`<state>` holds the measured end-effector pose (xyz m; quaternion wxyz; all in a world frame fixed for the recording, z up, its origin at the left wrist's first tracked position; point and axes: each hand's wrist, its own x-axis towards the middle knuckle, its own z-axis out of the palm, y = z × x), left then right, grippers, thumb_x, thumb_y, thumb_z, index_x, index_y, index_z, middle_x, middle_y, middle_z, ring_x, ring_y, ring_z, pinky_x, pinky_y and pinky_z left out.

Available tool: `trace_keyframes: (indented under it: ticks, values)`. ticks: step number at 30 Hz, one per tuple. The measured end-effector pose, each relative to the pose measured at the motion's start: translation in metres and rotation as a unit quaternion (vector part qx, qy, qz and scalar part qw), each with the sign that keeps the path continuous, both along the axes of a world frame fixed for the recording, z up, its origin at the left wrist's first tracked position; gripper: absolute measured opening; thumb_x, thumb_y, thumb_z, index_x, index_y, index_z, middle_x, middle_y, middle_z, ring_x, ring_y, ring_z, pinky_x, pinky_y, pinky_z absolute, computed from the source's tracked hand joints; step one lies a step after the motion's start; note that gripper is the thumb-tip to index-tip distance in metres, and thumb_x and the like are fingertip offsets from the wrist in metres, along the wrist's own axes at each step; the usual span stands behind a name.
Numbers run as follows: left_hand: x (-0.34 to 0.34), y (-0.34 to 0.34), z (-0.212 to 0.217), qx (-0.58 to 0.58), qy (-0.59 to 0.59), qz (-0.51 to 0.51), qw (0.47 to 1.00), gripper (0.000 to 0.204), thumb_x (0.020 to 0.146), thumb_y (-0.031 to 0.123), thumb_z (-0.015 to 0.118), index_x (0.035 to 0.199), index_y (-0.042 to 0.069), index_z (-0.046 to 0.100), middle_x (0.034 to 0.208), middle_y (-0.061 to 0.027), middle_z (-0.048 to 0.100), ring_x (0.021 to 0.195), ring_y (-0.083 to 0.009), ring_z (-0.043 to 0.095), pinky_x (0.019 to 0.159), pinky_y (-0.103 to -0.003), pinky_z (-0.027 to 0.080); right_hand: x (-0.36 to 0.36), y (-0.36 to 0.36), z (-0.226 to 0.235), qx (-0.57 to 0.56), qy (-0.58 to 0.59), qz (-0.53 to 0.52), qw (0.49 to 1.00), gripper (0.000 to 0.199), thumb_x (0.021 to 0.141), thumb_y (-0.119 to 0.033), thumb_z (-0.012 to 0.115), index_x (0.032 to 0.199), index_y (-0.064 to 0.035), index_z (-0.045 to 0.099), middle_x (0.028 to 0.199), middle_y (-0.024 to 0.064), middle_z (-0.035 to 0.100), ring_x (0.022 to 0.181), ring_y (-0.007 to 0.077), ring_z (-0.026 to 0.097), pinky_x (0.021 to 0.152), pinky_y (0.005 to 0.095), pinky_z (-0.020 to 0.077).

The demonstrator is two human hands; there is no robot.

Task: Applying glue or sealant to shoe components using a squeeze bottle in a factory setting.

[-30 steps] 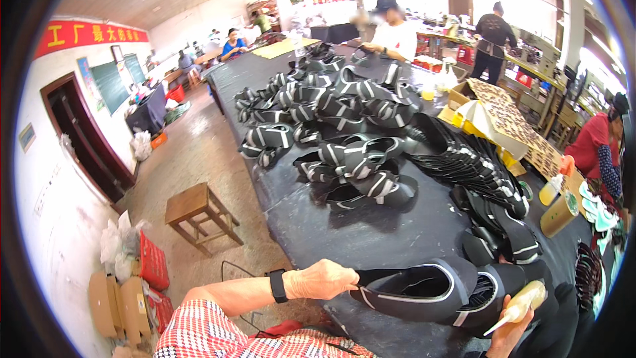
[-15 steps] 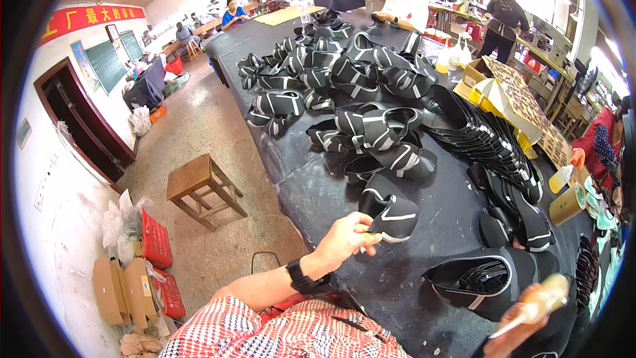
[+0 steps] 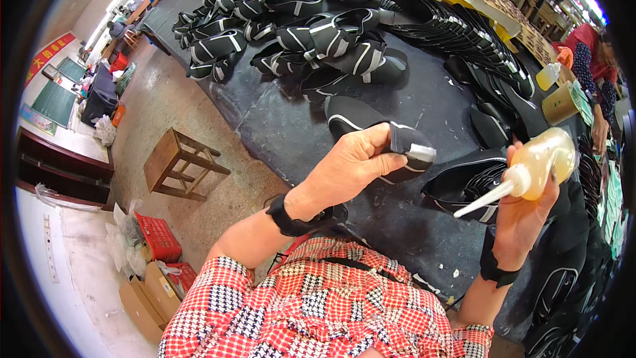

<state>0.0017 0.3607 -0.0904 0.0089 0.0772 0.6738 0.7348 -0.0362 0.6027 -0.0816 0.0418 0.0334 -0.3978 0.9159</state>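
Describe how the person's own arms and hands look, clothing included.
The left hand and right hand are gloveless. A black band circles the left wrist, another black band the right. Both sleeves are checked in red, white and black, leaving the forearms bare.

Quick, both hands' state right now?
Left hand: closed, pinching a black piece with pale trim.
Right hand: closed around a translucent squeeze bottle.
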Motion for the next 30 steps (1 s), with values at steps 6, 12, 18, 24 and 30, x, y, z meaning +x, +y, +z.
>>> trace_keyframes:
  ticks: [6,12,18,24,30]
  values:
    - [0.002,0.003,0.010,0.043,-0.028,-0.051,0.997,0.030,0.079,-0.005,0.052,0.108,-0.002,0.048,0.096,-0.0020,0.056,0.084,-0.0053,0.052,0.073,-0.018,0.042,-0.009,-0.013,0.036,0.072,0.105,-0.081,0.989,0.053,0.084,-0.031,0.048,0.123,0.0013,0.033,0.114,0.0213,0.047,0.106,0.0318,0.048,0.082,0.0338,0.0461]
    - [0.001,0.006,0.007,0.099,-0.035,-0.057,0.993,0.029,0.078,-0.005,0.055,0.106,-0.003,0.050,0.094,-0.0034,0.057,0.083,-0.0070,0.053,0.073,-0.019,0.043,-0.024,-0.036,0.027,0.095,0.093,-0.070,0.989,0.049,0.084,-0.029,0.051,0.122,-0.0014,0.035,0.111,0.0173,0.051,0.100,0.0304,0.053,0.082,0.0329,0.0467]
    - [-0.002,0.005,0.001,0.117,-0.047,-0.046,0.991,0.030,0.077,-0.003,0.057,0.107,-0.003,0.051,0.093,-0.0032,0.057,0.081,-0.0059,0.052,0.069,-0.017,0.042,-0.037,-0.043,0.024,0.135,0.088,-0.088,0.983,0.049,0.083,-0.029,0.052,0.120,-0.0005,0.036,0.110,0.0170,0.051,0.101,0.0298,0.053,0.079,0.0315,0.0483]
    - [-0.005,0.002,0.005,0.089,-0.066,-0.033,0.993,0.027,0.076,-0.001,0.059,0.103,-0.003,0.055,0.084,-0.0004,0.058,0.071,-0.0029,0.050,0.058,-0.014,0.039,-0.040,-0.046,0.022,0.162,0.088,-0.086,0.979,0.050,0.083,-0.029,0.052,0.120,0.0005,0.036,0.110,0.0171,0.051,0.100,0.0293,0.053,0.078,0.0312,0.0487]
    - [-0.007,0.005,0.001,0.103,-0.077,-0.019,0.991,0.026,0.076,-0.001,0.060,0.102,-0.002,0.057,0.081,0.0006,0.058,0.068,-0.0018,0.049,0.055,-0.014,0.037,-0.047,-0.039,0.019,0.182,0.086,-0.095,0.975,0.048,0.084,-0.030,0.050,0.120,-0.0007,0.037,0.108,0.0189,0.053,0.098,0.0249,0.055,0.071,0.0259,0.0486]
